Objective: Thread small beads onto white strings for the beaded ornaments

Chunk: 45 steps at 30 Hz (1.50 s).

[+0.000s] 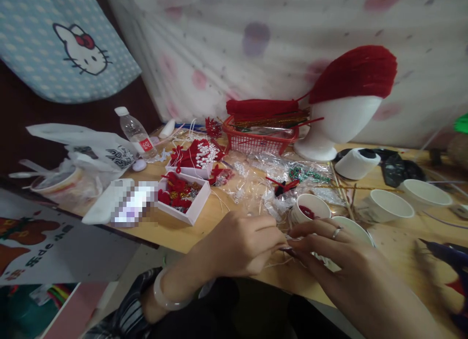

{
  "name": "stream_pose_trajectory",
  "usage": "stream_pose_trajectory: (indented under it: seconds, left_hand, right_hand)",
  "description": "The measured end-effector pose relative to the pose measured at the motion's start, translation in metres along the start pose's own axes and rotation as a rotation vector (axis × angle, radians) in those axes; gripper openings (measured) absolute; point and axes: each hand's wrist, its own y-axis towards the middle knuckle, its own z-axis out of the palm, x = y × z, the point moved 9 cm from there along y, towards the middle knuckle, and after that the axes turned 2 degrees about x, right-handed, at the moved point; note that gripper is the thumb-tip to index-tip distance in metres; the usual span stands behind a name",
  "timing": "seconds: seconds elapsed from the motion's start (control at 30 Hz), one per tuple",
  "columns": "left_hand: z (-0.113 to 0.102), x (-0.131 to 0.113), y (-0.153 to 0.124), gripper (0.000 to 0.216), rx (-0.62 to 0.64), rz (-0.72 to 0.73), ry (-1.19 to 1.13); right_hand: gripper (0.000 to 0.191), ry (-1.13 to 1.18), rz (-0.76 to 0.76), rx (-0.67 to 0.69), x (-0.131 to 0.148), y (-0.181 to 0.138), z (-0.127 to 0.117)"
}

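My left hand point(243, 246), with a pale bangle at the wrist, is closed in a pinch above the table's front edge. Against its fingertips press those of my right hand point(340, 258), which wears a silver ring and is also closed. A small dark piece point(287, 250) shows where the fingertips meet, but I cannot tell what it is. Thin pale strands lie below the fingers. Close behind my right hand stand a white paper cup point(300, 202) with dark red bits inside and a second cup point(360, 228), partly covered by the hand.
Behind the hands lie clear plastic bags point(252, 180) with beads. A white box point(197, 207) holds red and gold ornaments. Farther back are a red basket point(256, 143), a white foam head point(340, 115), a thread cone point(356, 163) and a bottle point(133, 129). Paper cups point(391, 205) stand right.
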Motion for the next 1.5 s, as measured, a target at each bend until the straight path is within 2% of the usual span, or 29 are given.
stream_pose_trajectory:
  seconds: [0.2,0.37,0.57,0.73,0.9,1.03,1.1,1.17,1.23,1.3,1.37,1.5]
  left_hand:
    - [-0.002,0.0,-0.002,0.023,-0.017,-0.002,-0.013]
    - [0.001,0.001,-0.002,0.023,-0.002,0.012,-0.001]
    - [-0.001,0.001,-0.003,0.019,-0.039,0.017,0.015]
    - [0.0,0.002,-0.002,0.016,-0.049,-0.022,-0.073]
    - [-0.009,0.017,0.0,0.011,-0.186,-0.234,-0.34]
    - [-0.013,0.046,-0.013,0.017,-0.321,-0.536,-0.535]
    - [-0.008,0.062,-0.025,0.02,-0.385,-0.703,-0.711]
    - [0.003,0.072,-0.033,0.027,-0.416,-0.81,-0.933]
    - [0.015,0.075,-0.036,0.034,-0.409,-0.856,-1.128]
    - [0.022,0.075,-0.036,0.038,-0.388,-0.875,-1.224]
    - [0.025,0.073,-0.035,0.04,-0.368,-0.882,-1.242]
    - [0.028,0.07,-0.033,0.038,-0.311,-0.877,-1.2]
  right_hand:
    - [0.025,0.045,0.04,-0.086,-0.002,0.001,-0.01]
    - [0.018,0.047,0.03,-0.047,-0.005,-0.003,-0.004]
    - [0.021,0.071,0.036,-0.059,-0.006,-0.01,-0.003]
    - [0.019,0.051,0.036,-0.08,-0.004,-0.005,-0.01]
    - [0.022,0.018,0.079,-0.172,0.001,-0.003,-0.025]
    - [0.02,0.003,0.132,-0.218,-0.001,-0.005,-0.033]
    - [0.019,-0.002,0.146,-0.24,-0.003,-0.007,-0.035]
    - [0.018,-0.003,0.148,-0.258,-0.003,-0.008,-0.036]
    - [0.017,0.009,0.157,-0.268,-0.004,-0.008,-0.037]
    - [0.018,0.018,0.176,-0.269,-0.005,-0.009,-0.038]
    - [0.019,0.027,0.177,-0.275,-0.005,-0.009,-0.039]
    - [0.006,0.086,0.123,-0.271,-0.002,-0.008,-0.035]
